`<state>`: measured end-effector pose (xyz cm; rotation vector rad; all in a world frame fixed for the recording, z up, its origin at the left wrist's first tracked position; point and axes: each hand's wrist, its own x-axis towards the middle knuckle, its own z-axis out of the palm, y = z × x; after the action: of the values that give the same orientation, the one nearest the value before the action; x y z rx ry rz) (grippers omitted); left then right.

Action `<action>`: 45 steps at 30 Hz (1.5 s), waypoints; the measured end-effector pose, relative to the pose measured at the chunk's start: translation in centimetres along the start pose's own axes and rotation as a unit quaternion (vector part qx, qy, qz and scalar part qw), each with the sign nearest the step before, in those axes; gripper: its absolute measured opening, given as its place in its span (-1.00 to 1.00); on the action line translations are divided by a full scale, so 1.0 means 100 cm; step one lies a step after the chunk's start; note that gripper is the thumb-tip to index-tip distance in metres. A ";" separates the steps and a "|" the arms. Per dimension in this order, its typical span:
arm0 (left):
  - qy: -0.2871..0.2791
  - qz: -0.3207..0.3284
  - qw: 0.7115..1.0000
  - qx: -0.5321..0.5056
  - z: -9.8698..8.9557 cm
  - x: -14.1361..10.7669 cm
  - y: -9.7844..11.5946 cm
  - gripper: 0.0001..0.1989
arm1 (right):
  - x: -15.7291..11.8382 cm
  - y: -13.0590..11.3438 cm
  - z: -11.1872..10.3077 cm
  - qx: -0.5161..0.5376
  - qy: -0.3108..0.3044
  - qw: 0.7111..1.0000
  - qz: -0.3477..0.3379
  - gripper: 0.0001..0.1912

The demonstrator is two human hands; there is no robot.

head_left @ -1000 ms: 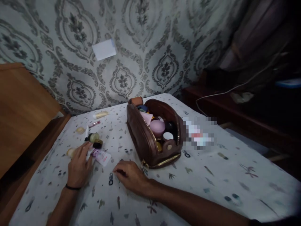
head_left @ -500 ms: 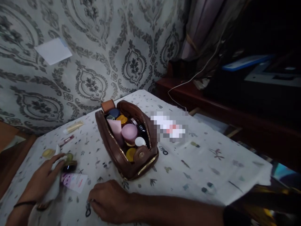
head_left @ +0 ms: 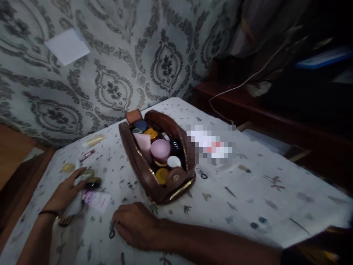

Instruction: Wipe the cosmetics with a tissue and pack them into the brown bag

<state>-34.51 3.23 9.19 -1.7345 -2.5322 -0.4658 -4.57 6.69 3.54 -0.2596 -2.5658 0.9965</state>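
My left hand [head_left: 64,193] is at the left of the table, its thumb and fingers closed around a small green container [head_left: 87,173]. Right by it is a dark round jar [head_left: 93,183]; blur hides whether the two are joined. Below them lies a white and purple tube [head_left: 97,200]. My right hand [head_left: 135,225] rests on the cloth with curled fingers; anything inside them is hidden. An unzipped brown bag [head_left: 140,173] stands in the middle, packed with a pink-lidded jar [head_left: 160,150], a pale pink tube [head_left: 142,144], a white cap [head_left: 174,162], a yellow lid [head_left: 161,176] and other cosmetics.
A cream tube [head_left: 96,140], a thin reddish tube [head_left: 87,155] and a yellowish round item [head_left: 68,168] lie at the left. A pixelated white item [head_left: 211,144] lies right of the bag. Patterned cloth [head_left: 248,198] covers the table, against a papered wall [head_left: 116,48].
The camera view has turned, so the whole scene sits further right and slightly higher. Both hands keep nearly the same places on the table.
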 end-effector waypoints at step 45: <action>0.187 0.013 0.971 -0.151 0.023 -0.117 0.073 -0.77 | 0.001 -0.001 0.008 0.136 0.063 0.985 0.082 -0.50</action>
<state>-23.11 -4.36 6.33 -1.5704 -2.2564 -1.1099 -5.02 6.13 3.09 -0.4481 -2.2905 1.3293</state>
